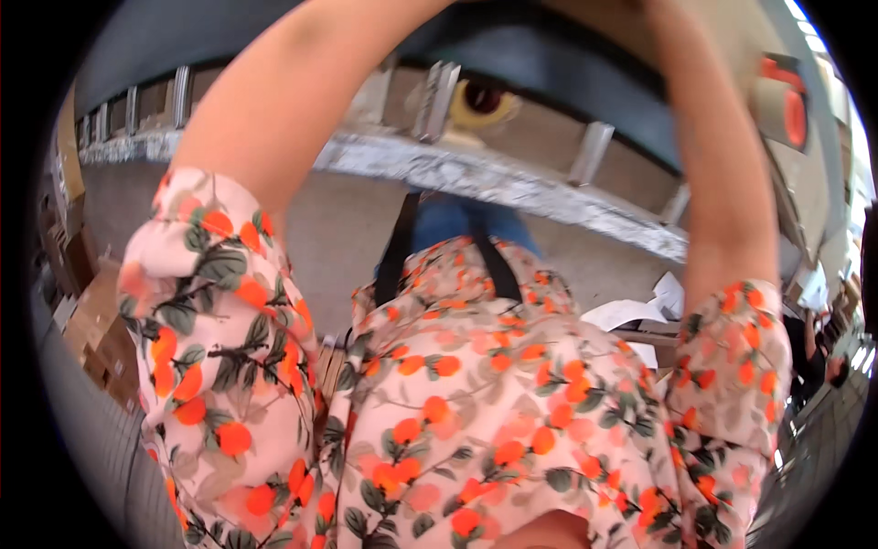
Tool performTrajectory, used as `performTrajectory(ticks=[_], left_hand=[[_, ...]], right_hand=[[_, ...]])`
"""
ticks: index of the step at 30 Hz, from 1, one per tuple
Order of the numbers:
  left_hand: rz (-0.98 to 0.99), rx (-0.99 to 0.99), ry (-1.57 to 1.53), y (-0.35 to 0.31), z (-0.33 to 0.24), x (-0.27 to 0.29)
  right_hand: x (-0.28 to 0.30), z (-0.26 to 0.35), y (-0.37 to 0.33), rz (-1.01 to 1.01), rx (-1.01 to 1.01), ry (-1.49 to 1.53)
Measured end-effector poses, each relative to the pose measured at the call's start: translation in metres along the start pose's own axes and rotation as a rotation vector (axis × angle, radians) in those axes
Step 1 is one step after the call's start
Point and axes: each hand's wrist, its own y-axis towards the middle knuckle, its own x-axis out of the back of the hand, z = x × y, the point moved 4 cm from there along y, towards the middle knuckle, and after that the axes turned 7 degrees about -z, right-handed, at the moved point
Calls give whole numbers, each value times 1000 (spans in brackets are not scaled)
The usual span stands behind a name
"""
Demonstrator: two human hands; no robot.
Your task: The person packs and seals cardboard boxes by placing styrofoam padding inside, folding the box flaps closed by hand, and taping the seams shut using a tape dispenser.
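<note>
Both my arms stretch up and away over a dark grey surface (567, 46) that looks like a belt or a bench top. My left forearm (283, 82) leaves the picture at the top, so my left hand is out of sight. My right forearm (718, 156) also runs up to the top edge, and the hand beyond it is cut off. What either hand touches or holds is hidden. Closest to my right arm is an orange-red tool with a tan roll (782, 102), apparently a tape dispenser, on the right side.
A pale metal rail (503, 172) with short upright posts runs along the surface's near edge. Behind it lies a yellow ring with a dark centre (482, 101). Cardboard boxes (105, 334) stand at left. White paper scraps (631, 311) lie at right, where another person (814, 357) appears farther off.
</note>
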Motion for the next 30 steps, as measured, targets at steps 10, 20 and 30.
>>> performTrajectory(ticks=[10, 20, 30], left_hand=[[119, 57, 79, -31, 24, 41], [91, 64, 45, -43, 40, 21], [-4, 1, 75, -20, 7, 5]], right_hand=[[248, -198, -14, 297, -740, -330], [201, -140, -39, 840, -1277, 296], [193, 33, -82, 285, -1487, 1071]])
